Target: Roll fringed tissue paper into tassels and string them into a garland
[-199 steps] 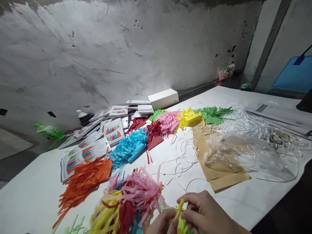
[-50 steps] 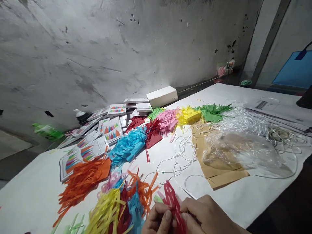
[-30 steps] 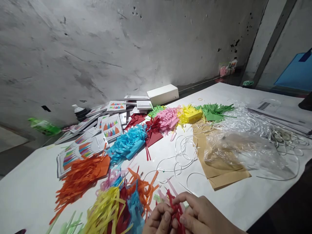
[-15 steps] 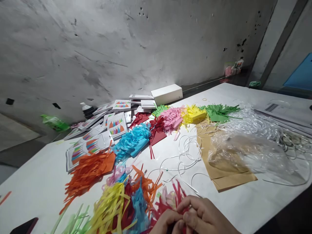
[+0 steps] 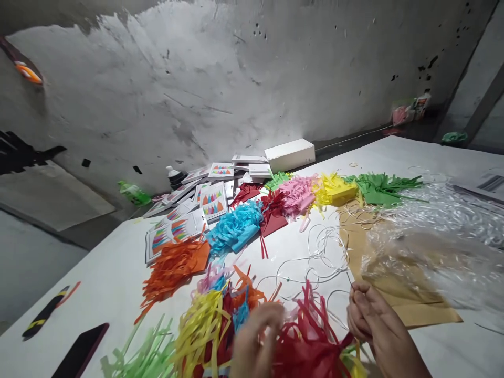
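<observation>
left hand (image 5: 255,336) half curled, right hand (image 5: 376,320) pinching a white cord (image 5: 350,277)

at left, pale green strips (image 5: 144,350) lie beside a yellow tassel (image 5: 200,326). next, the left hand blurs, fingers bent; whether it grips anything, i cannot tell. a red tassel (image 5: 307,346) lies between the hands. the right hand's thumb and forefinger close on the cord, its other fingers curled, near brown paper (image 5: 431,311).

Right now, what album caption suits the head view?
Right hand pinching white cord, left hand blurred beside red paper fringe.
</observation>
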Available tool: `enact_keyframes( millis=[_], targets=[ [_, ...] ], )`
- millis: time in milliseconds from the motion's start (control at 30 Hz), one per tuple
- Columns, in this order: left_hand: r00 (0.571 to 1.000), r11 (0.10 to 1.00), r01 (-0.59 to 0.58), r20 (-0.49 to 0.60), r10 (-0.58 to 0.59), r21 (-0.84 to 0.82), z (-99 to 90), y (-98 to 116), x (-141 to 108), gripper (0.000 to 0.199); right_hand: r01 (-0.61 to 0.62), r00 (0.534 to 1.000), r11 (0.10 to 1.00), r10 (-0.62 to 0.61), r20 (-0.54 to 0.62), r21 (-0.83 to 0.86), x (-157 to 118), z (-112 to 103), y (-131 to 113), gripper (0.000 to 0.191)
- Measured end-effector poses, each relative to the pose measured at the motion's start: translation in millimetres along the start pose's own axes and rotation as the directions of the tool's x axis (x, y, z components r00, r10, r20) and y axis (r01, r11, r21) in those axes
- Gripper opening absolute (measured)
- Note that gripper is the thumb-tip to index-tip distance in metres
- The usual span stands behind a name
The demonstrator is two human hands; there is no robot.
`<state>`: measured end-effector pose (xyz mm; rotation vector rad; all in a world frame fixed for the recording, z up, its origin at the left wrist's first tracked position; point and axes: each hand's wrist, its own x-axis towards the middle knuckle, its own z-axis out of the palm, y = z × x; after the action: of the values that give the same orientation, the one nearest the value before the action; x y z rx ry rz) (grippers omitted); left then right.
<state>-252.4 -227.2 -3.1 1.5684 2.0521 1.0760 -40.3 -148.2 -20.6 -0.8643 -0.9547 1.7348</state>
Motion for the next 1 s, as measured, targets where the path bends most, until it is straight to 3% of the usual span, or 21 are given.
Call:
enact_keyframes(
  millis=[100, 200, 300, 433, 533, 633, 767, 867, 1000],
  targets=[
    [0.983, 0.951, 0.176, -0.092, -0.158, 0.255, -38.6, -31, 43, 0.034, -0.054, 0.995, 0.997, 0.058, 0.083, -0.058, -5, -1, 0, 0.048],
    [0.973, 0.906, 0.231, -0.086, -0.215, 0.353, -49.4, -49, 61, 0.024, -0.073, 0.985, 0.990, 0.090, 0.145, -0.124, -12, 4, -2, 0.051],
    [0.978, 0.915, 0.205, -0.106, -0.179, 0.346, -53.4, -46, 52, 0.033, -0.034, 0.977, 0.977, 0.077, 0.199, -0.211, -17, 8, -5, 0.053],
    [0.969, 0.960, 0.131, -0.235, -0.071, 0.248, -71.4, -27, 19, 0.039, 0.077, 0.958, 0.904, 0.050, 0.282, -0.421, -20, 11, -9, 0.054],
    [0.972, 0.994, 0.069, -0.217, -0.085, -0.080, -77.2, -14, -2, 0.033, 0.202, 0.930, 0.803, 0.022, 0.368, -0.560, -22, 15, -13, 0.047],
    [0.971, 0.927, 0.171, -0.105, -0.216, -0.333, -68.0, -8, -9, 0.037, 0.314, 0.895, 0.726, -0.011, 0.446, -0.612, -22, 19, -15, 0.034],
    [0.967, 0.965, 0.192, -0.135, -0.217, -0.180, -59.1, -16, 1, 0.042, 0.381, 0.874, 0.673, -0.038, 0.485, -0.634, -20, 22, -13, 0.024],
    [0.972, 0.990, 0.137, -0.190, -0.140, -0.028, -73.3, -26, 7, 0.047, 0.410, 0.860, 0.664, -0.053, 0.507, -0.625, -18, 19, -11, 0.024],
    [0.901, 0.996, 0.023, -0.431, -0.058, -0.087, -96.5, -9, -8, 0.042, 0.402, 0.859, 0.697, -0.062, 0.509, -0.593, -20, 14, -16, 0.023]
  ],
)
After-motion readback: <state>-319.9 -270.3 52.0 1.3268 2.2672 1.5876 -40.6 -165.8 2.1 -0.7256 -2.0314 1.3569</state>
